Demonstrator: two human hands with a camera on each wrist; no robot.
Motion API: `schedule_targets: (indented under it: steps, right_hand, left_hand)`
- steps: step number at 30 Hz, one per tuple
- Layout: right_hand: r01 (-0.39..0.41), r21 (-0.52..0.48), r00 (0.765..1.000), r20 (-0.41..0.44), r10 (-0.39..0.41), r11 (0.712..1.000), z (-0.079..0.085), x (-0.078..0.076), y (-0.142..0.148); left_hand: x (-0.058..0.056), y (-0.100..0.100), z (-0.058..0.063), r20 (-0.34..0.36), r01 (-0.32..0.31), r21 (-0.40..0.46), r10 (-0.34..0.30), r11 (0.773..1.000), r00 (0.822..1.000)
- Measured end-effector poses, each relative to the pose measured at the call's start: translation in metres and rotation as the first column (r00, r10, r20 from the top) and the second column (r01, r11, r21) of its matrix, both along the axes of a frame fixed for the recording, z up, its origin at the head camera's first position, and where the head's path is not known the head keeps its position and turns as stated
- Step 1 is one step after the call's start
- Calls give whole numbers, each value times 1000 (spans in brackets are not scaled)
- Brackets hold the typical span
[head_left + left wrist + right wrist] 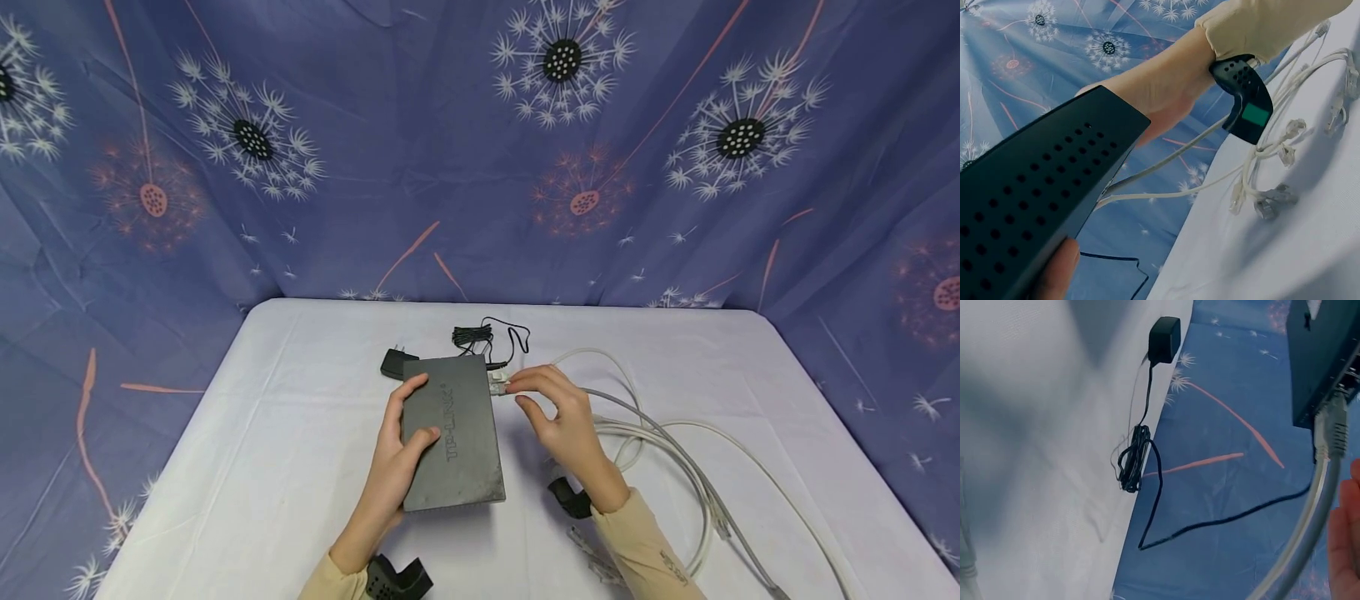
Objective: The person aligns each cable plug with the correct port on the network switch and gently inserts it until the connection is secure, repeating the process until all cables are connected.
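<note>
My left hand (393, 467) holds a dark grey TP-LINK network switch (468, 454) above the table, with the thumb across its lettered face. Vent holes mark the side of the switch (1041, 181) in the left wrist view. A grey network cable plug (1337, 428) and a white plug (1320, 434) sit side by side in its ports. A thin black power cord (1229, 520) also runs up to the switch. My right hand (566, 425) is at these plugs, fingertips beside them and thumb apart from the index finger. In the right wrist view its fingers (1342, 537) appear just off the cables.
A black power adapter (397, 363) and its bundled cord (472, 336) lie behind the switch. Looped white and grey cables (701, 492) spread over the table's right side, with several clear plugs (1275, 200) loose. A patterned blue cloth (420, 150) hangs behind the white table (262, 433).
</note>
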State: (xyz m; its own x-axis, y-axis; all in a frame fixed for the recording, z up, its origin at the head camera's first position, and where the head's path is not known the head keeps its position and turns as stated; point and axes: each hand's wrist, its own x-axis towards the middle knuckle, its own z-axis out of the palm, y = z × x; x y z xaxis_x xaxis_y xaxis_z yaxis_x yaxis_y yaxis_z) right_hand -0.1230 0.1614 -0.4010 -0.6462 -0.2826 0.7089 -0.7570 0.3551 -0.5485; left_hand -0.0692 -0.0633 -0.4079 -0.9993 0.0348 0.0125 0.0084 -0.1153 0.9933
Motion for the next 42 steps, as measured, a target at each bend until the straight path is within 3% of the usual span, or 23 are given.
schedule_targets:
  steps: [14,23,30,34,42]
  right_hand:
    - [8,-43,999,51,-5,999,1,17,21]
    - [39,50,986,161,-47,998,-13,29,37]
    - [86,82,980,171,-99,993,-16,45,43]
    - [116,109,963,232,-138,987,-16,53,44]
    - [147,148,913,360,-192,978,-54,49,60]
  left_hand:
    - [-1,-1,-4,-1,2,50,-2,999,1000]
    - [0,-2,-7,-23,4,30,-4,1000,1000]
    - [1,-2,-9,-12,-5,14,5,1000,1000]
    - [2,-2,-9,-4,-2,20,2,1000,1000]
    - [3,-3,-11,7,-4,13,4,1000,1000]
